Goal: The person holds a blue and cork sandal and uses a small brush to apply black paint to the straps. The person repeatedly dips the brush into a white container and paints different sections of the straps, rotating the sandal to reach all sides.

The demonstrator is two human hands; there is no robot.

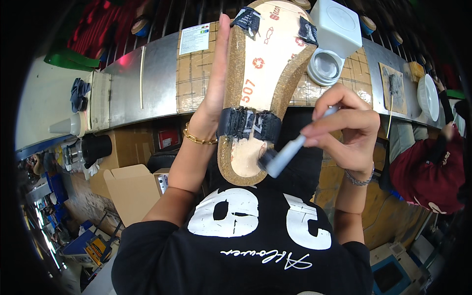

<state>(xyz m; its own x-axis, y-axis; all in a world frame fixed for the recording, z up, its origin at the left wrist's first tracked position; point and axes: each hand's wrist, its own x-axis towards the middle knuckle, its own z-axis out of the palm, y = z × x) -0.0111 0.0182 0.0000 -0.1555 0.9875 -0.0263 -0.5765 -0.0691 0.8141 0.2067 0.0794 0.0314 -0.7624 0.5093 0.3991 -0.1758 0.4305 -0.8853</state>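
Observation:
A sandal footbed (263, 88) faces me with its pale underside and brown cork sides, held upright in front of my chest. Dark strap ends are folded onto it at the top, and a black strap band (250, 125) crosses it lower down. Along its left edge lies my left hand (216, 86), supporting it; most of the fingers are hidden behind it. My right hand (346, 118) pinches the pale handle of a small brush (290, 153). The brush's dark bristles touch the footbed near the rounded lower end, on its right side.
Ahead runs a metal bench (123, 93) covered partly by cardboard (194, 83). A white plastic container (337, 24) with a round opening stands on it. Farther right are a white bowl (428, 101) and a person in maroon (427, 164). An open cardboard box (130, 189) sits at left.

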